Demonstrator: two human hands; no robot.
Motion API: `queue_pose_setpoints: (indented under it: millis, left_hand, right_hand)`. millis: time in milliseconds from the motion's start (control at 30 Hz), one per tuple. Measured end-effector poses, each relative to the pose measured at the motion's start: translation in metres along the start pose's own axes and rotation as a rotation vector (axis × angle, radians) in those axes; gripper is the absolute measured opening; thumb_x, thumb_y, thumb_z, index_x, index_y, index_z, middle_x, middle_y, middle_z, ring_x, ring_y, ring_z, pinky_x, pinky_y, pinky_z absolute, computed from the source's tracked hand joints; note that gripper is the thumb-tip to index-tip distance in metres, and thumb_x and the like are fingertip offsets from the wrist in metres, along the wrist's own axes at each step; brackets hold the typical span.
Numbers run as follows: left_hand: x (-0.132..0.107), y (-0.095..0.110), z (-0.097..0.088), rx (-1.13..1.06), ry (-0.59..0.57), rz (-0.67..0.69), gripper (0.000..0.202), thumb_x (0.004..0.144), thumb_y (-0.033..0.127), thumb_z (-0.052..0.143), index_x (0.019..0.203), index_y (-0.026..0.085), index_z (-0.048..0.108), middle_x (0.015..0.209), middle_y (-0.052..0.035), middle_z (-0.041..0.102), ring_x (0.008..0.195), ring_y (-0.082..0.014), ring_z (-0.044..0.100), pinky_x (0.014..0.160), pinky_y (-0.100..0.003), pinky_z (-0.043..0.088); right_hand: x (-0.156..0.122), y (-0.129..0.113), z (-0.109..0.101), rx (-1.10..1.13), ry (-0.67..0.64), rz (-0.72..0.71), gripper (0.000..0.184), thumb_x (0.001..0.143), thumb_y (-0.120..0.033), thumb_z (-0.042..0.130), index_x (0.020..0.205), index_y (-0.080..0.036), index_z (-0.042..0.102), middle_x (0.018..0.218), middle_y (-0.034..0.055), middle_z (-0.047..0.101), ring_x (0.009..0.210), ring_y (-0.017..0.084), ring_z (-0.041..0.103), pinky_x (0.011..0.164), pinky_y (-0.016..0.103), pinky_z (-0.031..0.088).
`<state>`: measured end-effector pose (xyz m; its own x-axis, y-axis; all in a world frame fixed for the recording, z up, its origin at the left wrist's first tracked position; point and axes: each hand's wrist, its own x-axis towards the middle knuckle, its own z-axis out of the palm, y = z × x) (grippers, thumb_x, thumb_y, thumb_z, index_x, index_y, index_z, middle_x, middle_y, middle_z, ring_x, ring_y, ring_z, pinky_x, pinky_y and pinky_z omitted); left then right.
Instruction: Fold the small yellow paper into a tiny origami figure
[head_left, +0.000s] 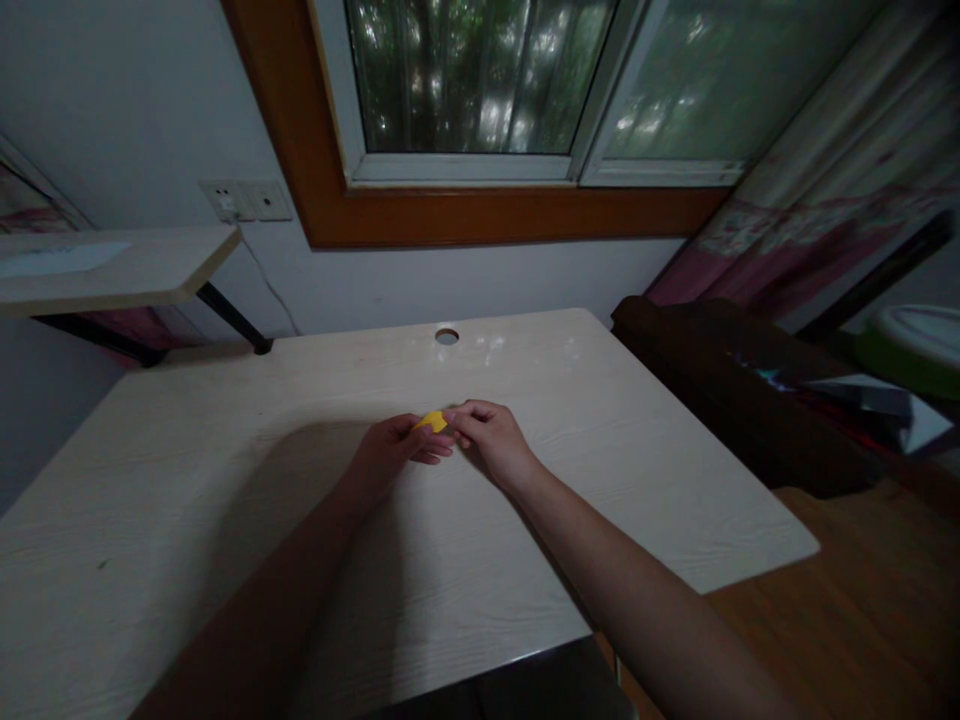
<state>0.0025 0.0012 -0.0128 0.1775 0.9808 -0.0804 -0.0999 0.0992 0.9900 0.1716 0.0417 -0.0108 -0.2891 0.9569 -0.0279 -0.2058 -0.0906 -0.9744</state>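
A small yellow piece [433, 422], looking like folded paper, is held between my two hands above the middle of the desk. My left hand [397, 445] pinches its left side between thumb and fingers, the lower fingers reaching under it. On the other side, my right hand [481, 430] grips its right edge with thumb and forefinger. The fingertips cover parts of the piece, so its full shape cannot be made out.
The pale wooden desk [315, 600] has a round cable hole [447, 337] near its back edge. A raised shelf [150, 265] on black legs stands at the left. Dark furniture [697, 390] borders the right, and a window [480, 90] is behind.
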Motion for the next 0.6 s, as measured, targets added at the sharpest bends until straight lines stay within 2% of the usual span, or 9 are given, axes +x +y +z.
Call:
queue_pose_setpoints:
  millis: [133, 267, 367, 467, 600]
  left_hand:
    - [0.0006, -0.0004, -0.0012, -0.030, -0.005, 0.006, 0.039, 0.081, 0.048, 0.066, 0.099, 0.014, 0.064, 0.100, -0.0144, 0.075, 0.083, -0.0241, 0.073, 0.068, -0.034, 0.059]
    - [-0.0009, 0.0044, -0.0011, -0.072, 0.027, 0.006, 0.032, 0.079, 0.043, 0.068, 0.091, 0.014, 0.063, 0.099, -0.0126, 0.076, 0.083, -0.0236, 0.073, 0.065, -0.032, 0.059]
    - [-0.0006, 0.0049, -0.0009, -0.090, 0.049, 0.028, 0.030, 0.079, 0.042, 0.068, 0.092, 0.015, 0.062, 0.097, -0.0107, 0.075, 0.083, -0.0219, 0.072, 0.064, -0.031, 0.059]
    - [0.0014, 0.0018, -0.0015, -0.062, 0.068, 0.063, 0.030, 0.079, 0.041, 0.069, 0.094, 0.015, 0.063, 0.092, -0.0084, 0.074, 0.079, -0.0187, 0.070, 0.062, -0.028, 0.058]
    - [0.0030, -0.0016, -0.0029, 0.011, 0.109, 0.087, 0.028, 0.078, 0.042, 0.071, 0.086, 0.015, 0.066, 0.079, -0.0050, 0.072, 0.071, -0.0161, 0.067, 0.060, -0.027, 0.057]
  right_hand:
    - [-0.0006, -0.0020, -0.0007, 0.028, 0.008, 0.008, 0.029, 0.067, -0.042, 0.078, 0.064, -0.016, 0.068, 0.055, -0.0009, 0.058, 0.049, 0.009, 0.043, 0.051, 0.026, 0.031]
    - [-0.0008, -0.0039, -0.0030, 0.042, 0.039, -0.009, 0.027, 0.069, -0.043, 0.077, 0.069, -0.016, 0.070, 0.056, -0.0007, 0.059, 0.049, 0.010, 0.044, 0.051, 0.026, 0.031]
    - [-0.0012, -0.0045, -0.0037, 0.025, 0.043, -0.032, 0.026, 0.071, -0.042, 0.076, 0.070, -0.016, 0.071, 0.058, -0.0002, 0.060, 0.050, 0.009, 0.044, 0.051, 0.026, 0.032]
    - [-0.0020, -0.0042, -0.0028, -0.019, 0.028, -0.047, 0.026, 0.073, -0.041, 0.075, 0.072, -0.016, 0.071, 0.059, 0.0002, 0.060, 0.051, 0.010, 0.045, 0.052, 0.025, 0.033]
    - [-0.0038, -0.0034, -0.0004, -0.100, -0.034, -0.055, 0.024, 0.074, -0.040, 0.074, 0.074, -0.016, 0.072, 0.059, -0.0001, 0.059, 0.052, 0.010, 0.046, 0.052, 0.025, 0.034]
